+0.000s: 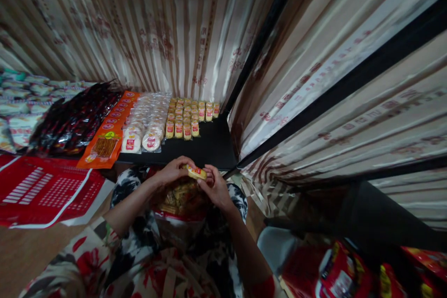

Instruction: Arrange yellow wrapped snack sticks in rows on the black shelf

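Both hands meet in front of me over my lap. My left hand point(172, 171) and my right hand point(215, 187) each pinch one end of a small yellow wrapped snack point(196, 172), fingers closed on it. Just below them an open bag point(179, 198) in my lap holds several more yellow packets. Beyond the hands a black shelf point(209, 146) carries rows of the same small yellow packets with red labels point(188, 116).
Left of the yellow rows lie clear packs of round white cakes point(145, 123), orange packets point(110, 130), dark red-black packets point(75, 118) and pale bags point(21, 111). A red and white sheet point(45, 191) lies at left. Striped curtains hang behind and right. Red packages point(335, 272) sit bottom right.
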The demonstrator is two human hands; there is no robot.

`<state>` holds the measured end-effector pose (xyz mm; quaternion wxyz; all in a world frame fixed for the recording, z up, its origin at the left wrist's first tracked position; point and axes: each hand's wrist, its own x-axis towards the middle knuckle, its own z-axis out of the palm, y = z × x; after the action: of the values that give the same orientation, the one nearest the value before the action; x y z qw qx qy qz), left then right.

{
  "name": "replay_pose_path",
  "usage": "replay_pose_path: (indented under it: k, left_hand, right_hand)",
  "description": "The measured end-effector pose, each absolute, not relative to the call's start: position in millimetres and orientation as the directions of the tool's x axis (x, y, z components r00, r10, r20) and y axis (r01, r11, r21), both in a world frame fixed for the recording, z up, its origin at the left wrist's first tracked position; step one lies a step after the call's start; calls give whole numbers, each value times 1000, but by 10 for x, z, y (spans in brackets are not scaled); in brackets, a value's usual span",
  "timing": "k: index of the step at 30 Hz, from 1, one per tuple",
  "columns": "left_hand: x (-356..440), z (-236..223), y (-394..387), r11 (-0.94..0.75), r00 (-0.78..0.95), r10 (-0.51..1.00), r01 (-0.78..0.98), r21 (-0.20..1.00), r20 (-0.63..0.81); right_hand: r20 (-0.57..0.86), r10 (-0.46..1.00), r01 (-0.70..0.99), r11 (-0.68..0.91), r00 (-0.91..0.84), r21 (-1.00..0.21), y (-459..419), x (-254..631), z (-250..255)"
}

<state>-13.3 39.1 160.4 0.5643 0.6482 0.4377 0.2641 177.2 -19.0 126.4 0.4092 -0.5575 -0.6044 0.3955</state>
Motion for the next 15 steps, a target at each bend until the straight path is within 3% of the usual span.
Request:
replay_pose_path:
  k: [5,11,15]
  left_hand:
    - [-19,1655,677,-173,641,766,278,945,-48]
    - [183,1709,891,-241,698,710,366,899,-94]
    - [321,1719,1034,-310,686,727,329,892,-1]
  right_hand:
    - [82,986,523,146,-144,-840,-118,1800,1347]
    - [57,998,646,59,-25,-761,40,1862,1379]
    - [81,995,622,33,50,-782,183,1920,1376]
